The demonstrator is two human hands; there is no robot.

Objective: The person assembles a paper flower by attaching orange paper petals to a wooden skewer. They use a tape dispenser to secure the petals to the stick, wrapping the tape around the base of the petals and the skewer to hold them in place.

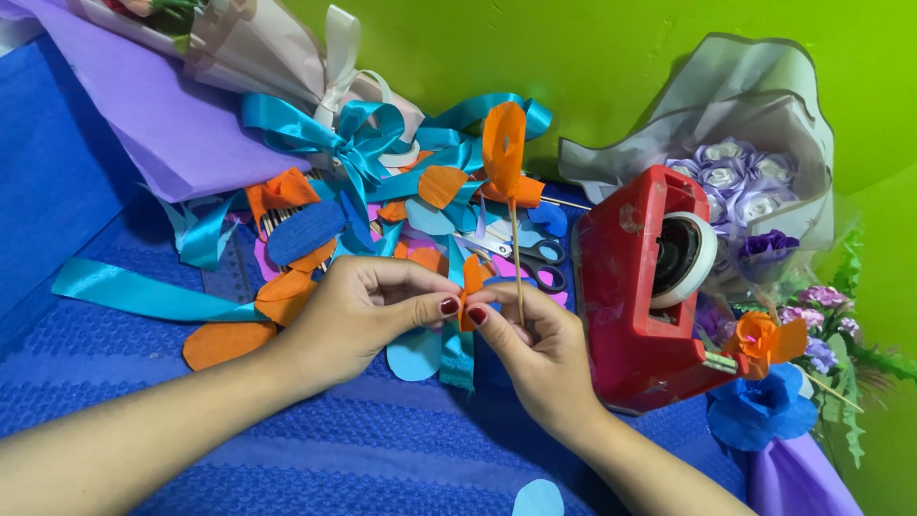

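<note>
1. Grip state: I see the left hand (pixel 358 320) and the right hand (pixel 540 349) meeting fingertip to fingertip, both pressed together on a small orange crepe-paper petal (pixel 470 287). Left pinches it thumb against forefinger; right thumb closes on it from the other side.
2. Right hand also holds a thin wooden skewer (pixel 517 263) running up out of the pinch, topped by a folded orange crepe-paper bud (pixel 503 148) well above the fingers.
3. Handling, my read: petal is near weightless, soft and limp. It creases and tears easily, so a light pinch at the base edge beats a hard squeeze.
4. Skewer looks stiff but slender; I judge it may snap if bent. Best held low, just under the pinch, so the bud stays free.
5. Just right of the grip: red plastic tape dispenser with a white roll (pixel 640 287), touching nothing in hand.
6. Behind the grip: steel scissors with dark handles (pixel 525 253), teal satin ribbon (pixel 353 143) and loose orange and blue paper cut-outs (pixel 287 296) on the blue textured mat (pixel 382 449).
</note>
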